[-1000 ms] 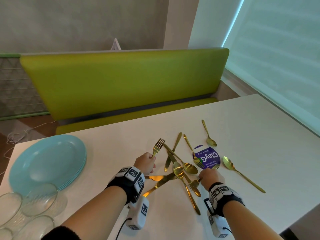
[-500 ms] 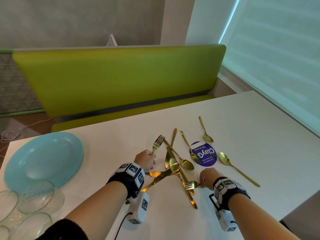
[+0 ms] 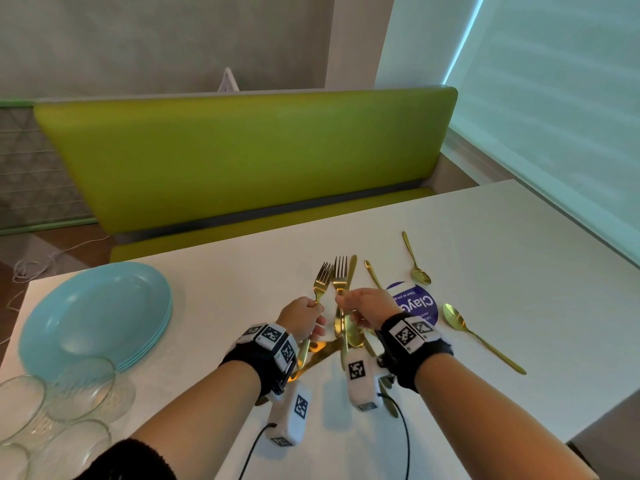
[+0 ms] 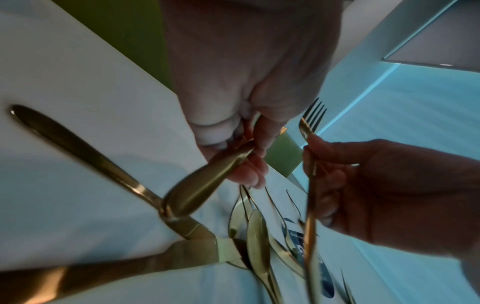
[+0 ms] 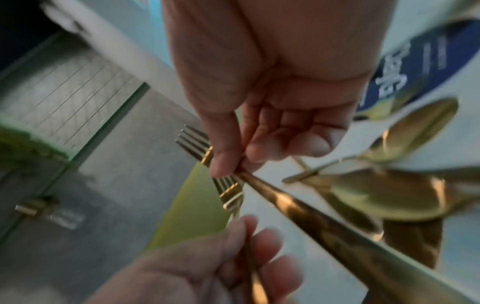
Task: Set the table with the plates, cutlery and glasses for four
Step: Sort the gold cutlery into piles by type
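Note:
My left hand (image 3: 313,311) grips a gold fork (image 3: 322,276) by its handle, tines pointing away from me. Close beside it, my right hand (image 3: 348,304) pinches a second gold fork (image 3: 340,270) between thumb and fingers, also tines away. The two forks stand nearly side by side above a pile of gold cutlery (image 3: 349,336) on the white table (image 3: 502,258). In the left wrist view the left hand (image 4: 244,156) holds its fork handle (image 4: 207,185). In the right wrist view the right hand (image 5: 233,164) pinches its fork (image 5: 193,139). A stack of light blue plates (image 3: 93,313) lies at the left, with several glasses (image 3: 52,407) near the front left corner.
Two gold spoons (image 3: 419,273) (image 3: 460,322) and a knife (image 3: 352,268) lie apart from the pile, around a round purple sticker (image 3: 420,303). A green bench (image 3: 242,157) runs behind the table. A window blind (image 3: 554,98) is at the right.
My right hand has lifted a fork out of the pile and carried it left and forward, up beside the fork in my left hand. The left hand has risen slightly.

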A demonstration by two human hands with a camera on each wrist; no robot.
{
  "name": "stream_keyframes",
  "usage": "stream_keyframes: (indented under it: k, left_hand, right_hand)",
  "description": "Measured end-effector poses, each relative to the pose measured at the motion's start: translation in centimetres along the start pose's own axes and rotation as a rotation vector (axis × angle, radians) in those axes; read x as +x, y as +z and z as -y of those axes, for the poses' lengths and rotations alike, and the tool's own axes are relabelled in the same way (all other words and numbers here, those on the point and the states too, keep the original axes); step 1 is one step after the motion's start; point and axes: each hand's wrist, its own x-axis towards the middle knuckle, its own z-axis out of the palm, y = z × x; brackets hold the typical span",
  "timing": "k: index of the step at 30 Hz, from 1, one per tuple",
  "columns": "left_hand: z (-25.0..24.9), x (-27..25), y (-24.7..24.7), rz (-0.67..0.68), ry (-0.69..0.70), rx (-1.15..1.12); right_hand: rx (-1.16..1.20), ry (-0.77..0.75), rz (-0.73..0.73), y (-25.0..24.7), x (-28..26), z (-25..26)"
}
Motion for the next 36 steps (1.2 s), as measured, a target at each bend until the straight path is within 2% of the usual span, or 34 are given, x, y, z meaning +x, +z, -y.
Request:
stream_keyframes:
  k: [6, 11, 17, 23, 25, 31, 36]
  left_hand:
    - [-0.4, -0.2, -0.5, 0.057, 0.013, 0.006]
    - [-0.7, -0.2, -0.7, 0.096, -0.018, -0.11]
    - [-0.3, 0.5, -0.6, 0.079, -0.01, -0.017]
    - [-0.1, 1.4, -0.9, 0.046, -0.002, 0.004]
    - [0.0, 1.7, -1.3, 0.016, -0.011, -0.014]
    - [0.2, 2.7, -3.2, -0.022, -0.025, 0.0]
    - [0.4, 3.0, -4.6, -0.076, -0.006, 0.077]
  right_hand:
    - [0.203, 0.122, -0.05, 2.8, 1.0, 0.4]
    - [0.166, 0.155, -0.089, 3.7, 1.4, 0.6]
    - [-0.06, 0.041, -0.088, 4.3, 1.9, 1.7]
    - [-0.069, -0.009, -0.108, 3.7, 3.2, 1.4]
    - [-0.132, -0.018, -0.176, 2.6, 4.1, 1.2]
    - [-0.561, 0.106, -0.394, -2.2, 6.4, 0.5]
    - [-0.602, 0.174, -0.408, -3.9, 8.4, -0.8]
